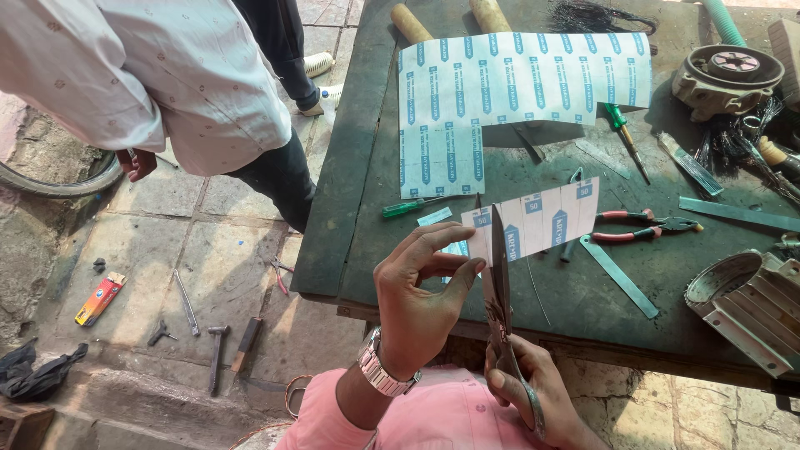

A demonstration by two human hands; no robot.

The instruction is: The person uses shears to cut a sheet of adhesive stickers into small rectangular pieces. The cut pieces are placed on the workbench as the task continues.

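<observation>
My left hand (421, 292) pinches the left end of a white strip of insulation paper (542, 221) with blue print, holding it up above the dark green workbench (350, 208). In my right hand (533, 387) I grip a pair of scissors (500, 283), whose blades point up at the strip's left part. A large sheet of the same printed paper (500, 92) lies flat on the bench beyond, with a piece cut out of its lower right.
On the bench lie red-handled pliers (642, 227), two green screwdrivers (417, 206), metal rulers (618, 275), motor housings (727, 75) and wire scraps. Another person in a white shirt (158, 75) stands at the left. Hammers (216, 354) and small tools lie on the paved floor.
</observation>
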